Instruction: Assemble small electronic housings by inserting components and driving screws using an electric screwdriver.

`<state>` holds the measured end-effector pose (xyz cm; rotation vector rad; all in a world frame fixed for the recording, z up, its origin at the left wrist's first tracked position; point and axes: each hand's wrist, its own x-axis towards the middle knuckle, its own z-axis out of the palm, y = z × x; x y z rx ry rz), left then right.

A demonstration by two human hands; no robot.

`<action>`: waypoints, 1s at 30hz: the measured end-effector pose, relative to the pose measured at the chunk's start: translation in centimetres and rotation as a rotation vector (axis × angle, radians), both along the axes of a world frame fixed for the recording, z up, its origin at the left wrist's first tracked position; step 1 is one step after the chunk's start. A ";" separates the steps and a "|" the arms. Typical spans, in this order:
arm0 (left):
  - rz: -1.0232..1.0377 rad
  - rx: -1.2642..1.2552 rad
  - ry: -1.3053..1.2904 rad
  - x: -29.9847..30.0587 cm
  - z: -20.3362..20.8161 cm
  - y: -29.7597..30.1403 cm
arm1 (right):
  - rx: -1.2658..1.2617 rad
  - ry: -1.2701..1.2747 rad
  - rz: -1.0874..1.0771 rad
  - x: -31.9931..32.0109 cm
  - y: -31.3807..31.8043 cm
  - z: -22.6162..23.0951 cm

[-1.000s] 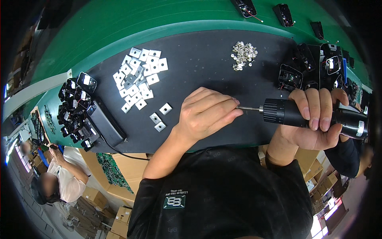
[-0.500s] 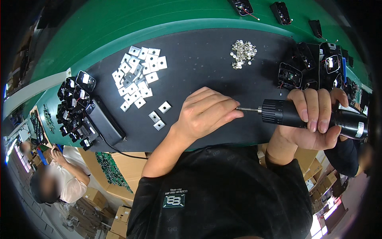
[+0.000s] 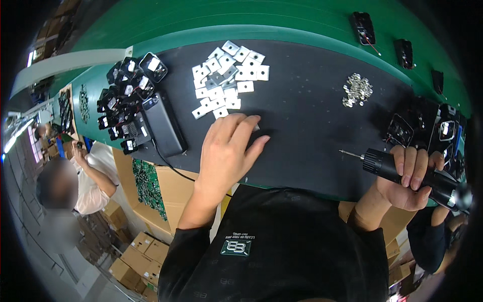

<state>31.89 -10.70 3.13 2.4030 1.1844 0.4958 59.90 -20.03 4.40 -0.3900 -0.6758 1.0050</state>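
My left hand (image 3: pixel 226 151) is over the black mat just on the near side of a pile of square metal plates (image 3: pixel 246 73), each with a dark centre hole. Its thumb and forefinger are apart; a small pale bit shows by the fingertips, and the loose plates below are mostly covered. Held in my right hand (image 3: pixel 410 176), a black electric screwdriver (image 3: pixel 377 162) points left and slightly up, its thin bit in free air. Whether anything sits on the bit's tip is too small to tell. A heap of small silvery screws (image 3: pixel 357 90) lies farther off on the right.
Black housings (image 3: pixel 153 67) cluster at the left beside a black box (image 3: pixel 165 126) with a cable. More housings (image 3: pixel 400 128) crowd the right, and several (image 3: pixel 363 27) sit on the green surface (image 3: pixel 302 22) beyond. Other people are at both sides.
My left hand has left the screwdriver's bit and moved left to the plates, its fingers parting. The screwdriver stays in my right hand, now tilted. The whole view has swung left.
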 end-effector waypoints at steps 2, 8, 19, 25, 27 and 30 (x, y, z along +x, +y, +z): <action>0.102 -0.069 0.113 -0.9 0.1 -0.3 | -0.020 0.002 -0.002 0.1 0.1 -0.6; 0.173 -0.152 0.032 -0.2 -1.6 0.1 | -0.038 -0.002 -0.027 -0.2 0.0 -0.4; 0.055 -0.282 -0.236 11.2 -0.2 8.2 | -0.079 0.009 -0.263 -0.3 -1.9 0.1; -0.060 -0.005 -0.326 19.9 -1.5 13.0 | -0.069 0.060 -0.259 0.4 -2.6 -0.1; -0.060 0.012 -0.266 21.0 -2.3 13.7 | -0.015 0.057 -0.181 0.7 -2.4 -0.6; -0.058 0.089 -0.196 21.7 -2.9 14.1 | -0.089 0.041 -0.168 1.0 -2.6 -0.4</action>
